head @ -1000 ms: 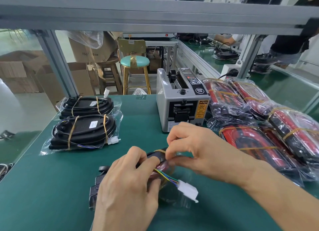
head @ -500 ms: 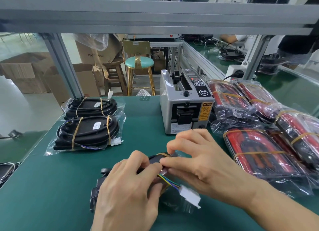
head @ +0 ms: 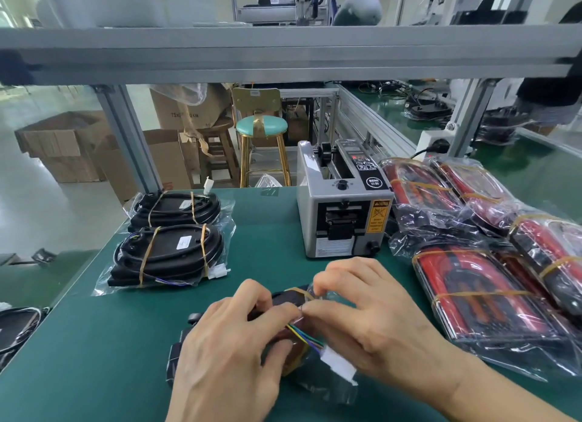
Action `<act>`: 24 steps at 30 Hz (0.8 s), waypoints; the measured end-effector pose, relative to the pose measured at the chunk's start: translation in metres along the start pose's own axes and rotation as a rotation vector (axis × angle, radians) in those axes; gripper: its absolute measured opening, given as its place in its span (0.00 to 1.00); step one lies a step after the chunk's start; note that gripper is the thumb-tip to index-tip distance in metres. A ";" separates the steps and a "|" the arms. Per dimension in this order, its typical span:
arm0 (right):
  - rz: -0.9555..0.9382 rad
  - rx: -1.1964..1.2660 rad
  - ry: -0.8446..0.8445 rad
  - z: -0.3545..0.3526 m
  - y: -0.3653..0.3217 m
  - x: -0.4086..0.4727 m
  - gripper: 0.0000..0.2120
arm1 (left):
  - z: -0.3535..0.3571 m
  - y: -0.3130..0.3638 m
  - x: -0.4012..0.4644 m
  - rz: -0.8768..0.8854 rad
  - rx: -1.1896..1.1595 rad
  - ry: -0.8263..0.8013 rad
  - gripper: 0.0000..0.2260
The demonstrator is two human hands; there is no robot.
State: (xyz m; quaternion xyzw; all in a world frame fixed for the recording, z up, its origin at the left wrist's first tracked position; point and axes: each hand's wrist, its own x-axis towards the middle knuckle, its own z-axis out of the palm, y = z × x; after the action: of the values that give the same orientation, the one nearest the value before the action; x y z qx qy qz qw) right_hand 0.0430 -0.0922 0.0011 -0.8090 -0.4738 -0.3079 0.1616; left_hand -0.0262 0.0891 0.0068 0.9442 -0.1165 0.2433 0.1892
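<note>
The left hand (head: pixel 230 352) lies low over the middle of the bench, fingers curled down around a black part (head: pixel 288 297) and gripping it against the green mat (head: pixel 94 343). The right hand (head: pixel 371 317) comes in from the other side, with thumb and forefinger pinched together on the clear bag (head: pixel 330 387) that wraps the part. The fingertips of the two hands almost meet there. A tan rubber band (head: pixel 302 292) crosses the part just above the pinch. Thin coloured wires (head: pixel 304 336) run out between the hands to a white plug (head: pixel 338 363), which lies inside the bag under the right hand.

Just behind the hands stands a grey tape machine (head: pixel 343 213), its front facing the person. To the left, well apart, two bagged black parts (head: pixel 170 254) bound with rubber bands lie one behind the other. To the right, a heap of bagged red parts (head: pixel 478 289) crowds the bench edge, the nearest one close to the right wrist.

Beyond the bench, a stool with a mint seat (head: pixel 261 128) stands beside cardboard boxes (head: pixel 63 144). A grey metal beam (head: pixel 283 53) spans overhead.
</note>
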 end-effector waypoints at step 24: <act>0.559 1.052 -0.431 -0.005 0.027 0.013 0.12 | -0.007 0.002 -0.002 -0.078 -0.026 -0.080 0.25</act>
State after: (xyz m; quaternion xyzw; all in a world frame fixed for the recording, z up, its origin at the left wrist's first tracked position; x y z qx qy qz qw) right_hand 0.0692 -0.1002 0.0140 -0.7585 -0.3544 0.1897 0.5130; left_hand -0.0315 0.0900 0.0118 0.9544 -0.0902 0.1960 0.2061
